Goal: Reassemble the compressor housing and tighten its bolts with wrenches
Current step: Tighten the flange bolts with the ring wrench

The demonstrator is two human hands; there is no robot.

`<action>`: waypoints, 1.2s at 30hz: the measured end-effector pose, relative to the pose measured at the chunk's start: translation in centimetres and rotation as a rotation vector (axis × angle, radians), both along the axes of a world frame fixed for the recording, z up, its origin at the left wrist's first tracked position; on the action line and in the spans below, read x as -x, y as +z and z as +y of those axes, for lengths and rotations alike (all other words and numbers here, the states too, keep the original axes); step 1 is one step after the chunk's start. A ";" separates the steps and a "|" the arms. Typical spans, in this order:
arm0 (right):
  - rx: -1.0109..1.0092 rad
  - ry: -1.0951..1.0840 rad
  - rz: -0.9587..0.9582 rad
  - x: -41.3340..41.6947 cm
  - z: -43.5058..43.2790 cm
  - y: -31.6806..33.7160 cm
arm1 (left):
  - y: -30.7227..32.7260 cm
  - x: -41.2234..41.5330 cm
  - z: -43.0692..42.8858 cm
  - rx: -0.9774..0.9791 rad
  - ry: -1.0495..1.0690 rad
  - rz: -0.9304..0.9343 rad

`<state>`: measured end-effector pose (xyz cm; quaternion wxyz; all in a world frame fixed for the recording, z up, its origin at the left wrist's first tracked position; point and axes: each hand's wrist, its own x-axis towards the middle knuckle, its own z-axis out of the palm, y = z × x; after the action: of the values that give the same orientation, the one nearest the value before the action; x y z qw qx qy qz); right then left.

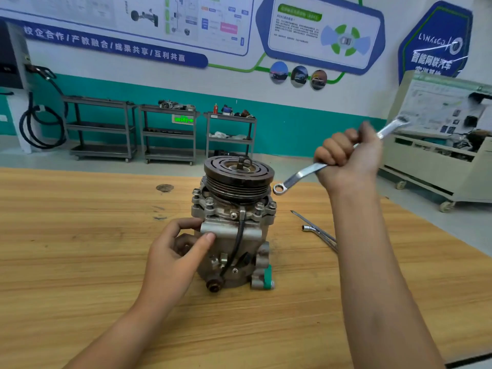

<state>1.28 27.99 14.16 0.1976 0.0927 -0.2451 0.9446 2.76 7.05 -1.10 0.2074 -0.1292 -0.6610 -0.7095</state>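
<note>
Compressor [234, 225] stands upright near middle of wooden table [80, 262], grooved pulley [238, 177] on top. Bolts [209, 201] stick up around the flange under the pulley. Left hand [177, 249] grips the housing's left side, thumb laid across the front, fingers curled round. Right hand [348, 158] raised above and right of the pulley, fist closed on the middle of a combination wrench [300, 174]; ring end points down toward the pulley rim, apart from it; open end up and blurred. Two more tools [318, 231] lie on table right of the compressor, crossed
</note>
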 end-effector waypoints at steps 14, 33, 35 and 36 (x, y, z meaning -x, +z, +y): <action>-0.052 0.314 -0.420 7.1 -0.3 -3.2 | 0.0 0.0 0.0 -0.008 0.001 -0.011; -0.642 -0.700 0.383 -5.7 -5.4 -11.4 | -0.5 0.3 0.1 -0.002 0.027 0.028; -0.872 -0.872 0.492 -5.5 -7.1 -11.9 | -0.7 0.4 0.1 0.007 0.027 0.031; -0.964 -0.968 0.532 -5.3 -8.0 -12.0 | -0.7 0.4 0.1 0.008 0.028 0.034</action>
<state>6.60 20.03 2.12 0.5829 0.2770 -0.5908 0.4841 2.39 7.13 -1.77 0.2281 -0.1330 -0.6618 -0.7017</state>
